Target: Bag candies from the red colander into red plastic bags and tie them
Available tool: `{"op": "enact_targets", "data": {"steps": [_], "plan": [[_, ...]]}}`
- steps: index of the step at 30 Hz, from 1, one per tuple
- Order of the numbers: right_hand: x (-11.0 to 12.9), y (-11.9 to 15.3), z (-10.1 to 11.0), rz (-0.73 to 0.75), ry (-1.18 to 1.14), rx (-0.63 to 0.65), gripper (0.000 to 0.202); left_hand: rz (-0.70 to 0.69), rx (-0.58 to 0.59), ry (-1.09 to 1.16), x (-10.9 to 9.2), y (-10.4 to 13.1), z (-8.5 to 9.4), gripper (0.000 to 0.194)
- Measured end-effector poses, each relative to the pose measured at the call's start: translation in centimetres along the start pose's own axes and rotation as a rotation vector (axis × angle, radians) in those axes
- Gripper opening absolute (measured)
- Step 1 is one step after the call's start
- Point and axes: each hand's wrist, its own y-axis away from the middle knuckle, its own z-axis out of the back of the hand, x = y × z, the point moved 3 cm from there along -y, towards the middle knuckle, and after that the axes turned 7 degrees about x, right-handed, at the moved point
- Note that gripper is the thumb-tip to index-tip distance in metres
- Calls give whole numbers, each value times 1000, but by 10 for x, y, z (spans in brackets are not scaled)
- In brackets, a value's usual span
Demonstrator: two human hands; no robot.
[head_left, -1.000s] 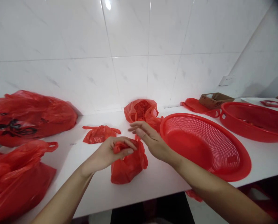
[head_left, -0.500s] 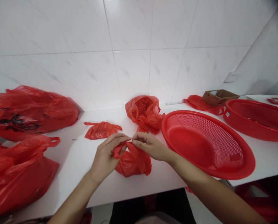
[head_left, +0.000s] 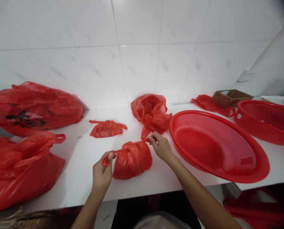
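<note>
A filled red plastic bag [head_left: 133,160] rests on the white table in front of me, its top drawn together. My left hand [head_left: 103,170] is closed round one of its handles at the left. At the upper right, my right hand [head_left: 161,146] pinches the other handle, so both handles are stretched out to the sides. What fills the bag is hidden by the plastic. Just behind it lies a small tied red bag [head_left: 107,128]. An open red bag [head_left: 150,113] with crumpled red plastic in it stands against the wall.
A red perforated basket [head_left: 196,143] stands right of my right arm, with a red basin [head_left: 268,122] beyond it. A cardboard box [head_left: 231,98] and a flat red bag [head_left: 210,104] are at the back right. Large red bags [head_left: 37,108] fill the left side.
My hands have moved apart, the left one down and leftward, the right one rightward. The bag's handles, bunched between my fingers before, are now pulled out sideways and its top is gathered.
</note>
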Motion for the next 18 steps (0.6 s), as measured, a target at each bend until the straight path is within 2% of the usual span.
{"op": "enact_targets", "data": {"steps": [3,5,7,11,14,18], "plan": [[14,6,-16,-99,-55,-6,31,20,-80,72,-5,-3,-18,42],[20,10,-29,-172,-19,48,32,34,-94,64,-8,-6,-30,41],[19,13,-43,-209,117,140,31,44,-87,24,-7,-10,-39,40],[-4,16,-57,-242,330,229,21,42,20,-101,4,-19,-46,36],[-23,17,-56,-266,374,233,20,65,127,-231,13,-27,-47,34],[-32,17,-55,-270,426,257,20,99,219,-404,22,-37,-47,28]]}}
